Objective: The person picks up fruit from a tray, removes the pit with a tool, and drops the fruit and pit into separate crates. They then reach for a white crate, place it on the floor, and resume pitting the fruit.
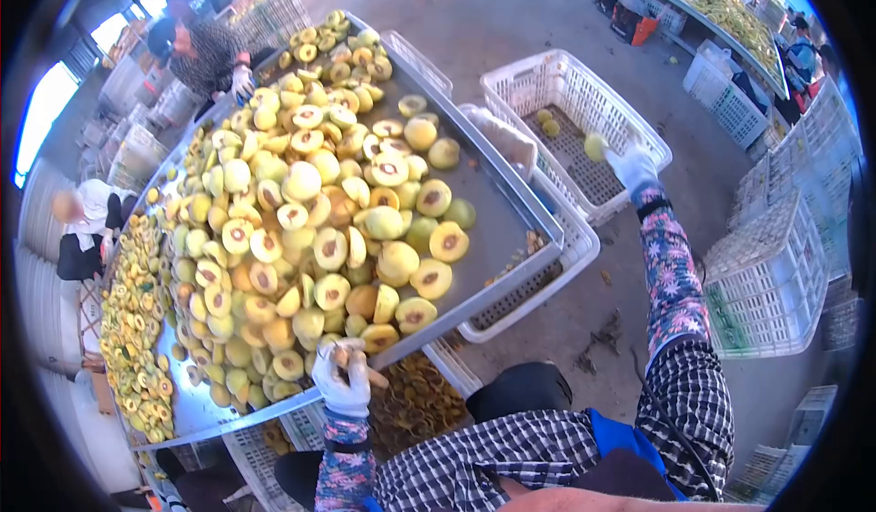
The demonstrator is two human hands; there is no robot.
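Observation:
My left hand (344,380), in a white glove, is at the near edge of the metal table (484,202). Its fingers are closed around something small and brownish that I cannot make out. Beside it lies a heap of yellow peaches (301,183), many of them cut halves with brown centres. My right hand (631,165), also gloved in white, reaches over the right side of a white plastic crate (584,69). Its fingers look spread and slightly blurred. A greenish-yellow peach (596,147) appears just off the fingertips, above the crate, where a few more peaches (548,122) lie.
A second white crate (584,252) sits below the table's right edge. Dark peach scraps (415,398) fill a container under the near edge. Stacked crates (766,279) stand at the right. Across the table, a co-worker's gloved hand (243,84) is at the heap.

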